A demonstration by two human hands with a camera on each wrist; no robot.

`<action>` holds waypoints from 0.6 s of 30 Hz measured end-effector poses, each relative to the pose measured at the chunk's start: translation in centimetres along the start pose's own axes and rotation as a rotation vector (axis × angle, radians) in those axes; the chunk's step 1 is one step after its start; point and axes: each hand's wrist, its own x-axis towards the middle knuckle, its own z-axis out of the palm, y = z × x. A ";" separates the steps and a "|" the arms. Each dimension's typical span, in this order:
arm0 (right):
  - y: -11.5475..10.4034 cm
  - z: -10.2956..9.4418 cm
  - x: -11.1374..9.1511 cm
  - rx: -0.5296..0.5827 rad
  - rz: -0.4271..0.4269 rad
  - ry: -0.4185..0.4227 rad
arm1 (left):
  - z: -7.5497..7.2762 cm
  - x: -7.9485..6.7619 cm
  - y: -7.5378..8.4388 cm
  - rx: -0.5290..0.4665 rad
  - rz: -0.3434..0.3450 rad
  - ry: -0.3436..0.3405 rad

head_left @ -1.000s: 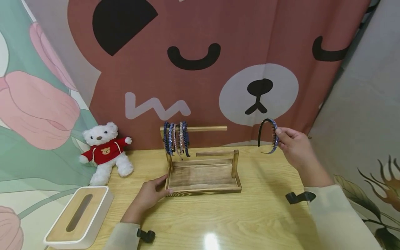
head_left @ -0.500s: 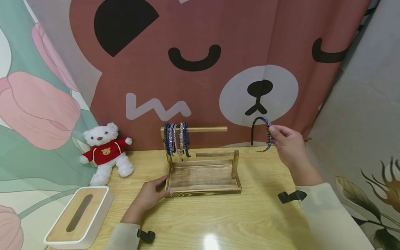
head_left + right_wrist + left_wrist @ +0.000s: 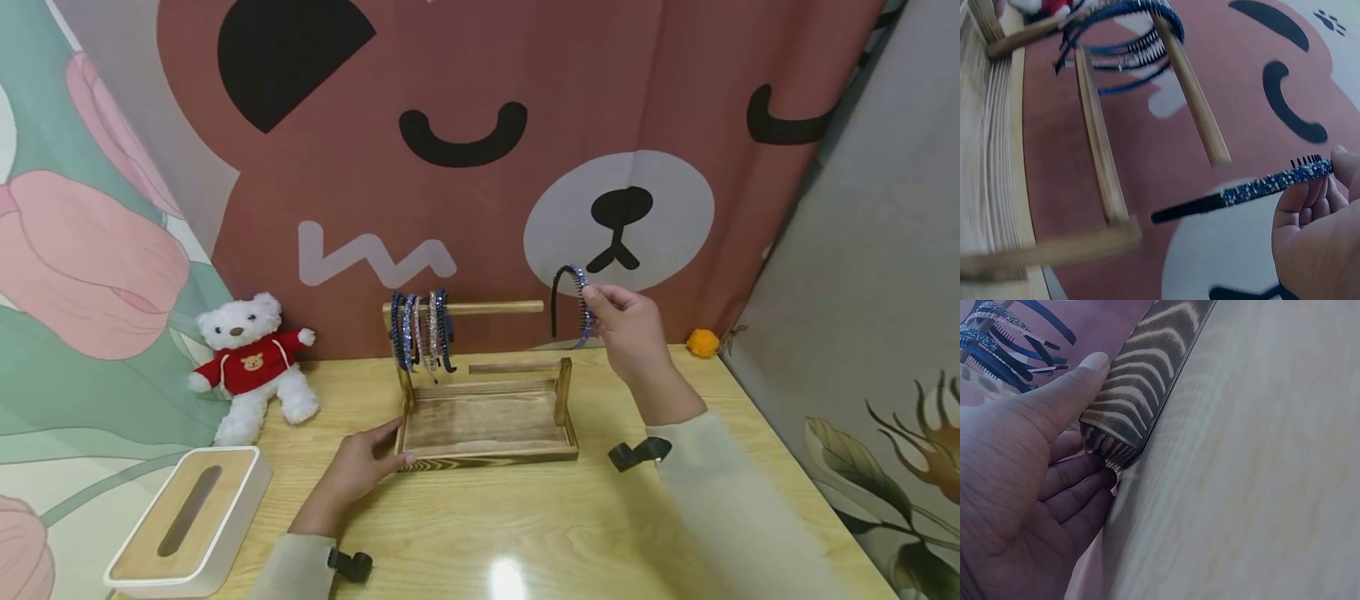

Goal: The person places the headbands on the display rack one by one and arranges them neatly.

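Observation:
My right hand point(image 3: 633, 346) pinches a headband point(image 3: 582, 292) with blue glitter and comb teeth between thumb and fingers. It is held upright in the air, just right of the free end of the upper rod point(image 3: 502, 308) of a wooden rack. In the right wrist view the headband point(image 3: 1266, 185) lies close past that rod's end. Several blue, silver and pink headbands point(image 3: 408, 333) hang at the rod's left end. My left hand point(image 3: 356, 472) holds the front left corner of the rack's tray base point(image 3: 487, 425), thumb on the front wall point(image 3: 1141, 375), fingers at the side.
The rack's lower rod point(image 3: 513, 368) runs left from a short right post point(image 3: 564, 396). A white teddy bear point(image 3: 251, 362) in a red hoodie sits at the left, behind a tissue box point(image 3: 240, 508). An orange pompom point(image 3: 702, 342) lies at the table's back right. A printed curtain hangs behind.
My right hand has carried the headband left and slightly up, towards the upper rod's end. The orange pompom has come into view behind it. The left hand stays at the rack's corner.

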 end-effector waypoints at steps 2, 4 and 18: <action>0.1 1.3 0.2 -0.007 0.016 -0.001 | 0.0 0.0 0.0 0.002 0.002 0.002; 0.2 2.6 0.3 -0.024 0.031 -0.004 | -0.1 0.0 0.1 0.005 0.002 0.003; 1.2 12.1 -0.8 -0.101 0.034 -0.029 | -0.1 0.0 0.1 0.008 -0.015 -0.006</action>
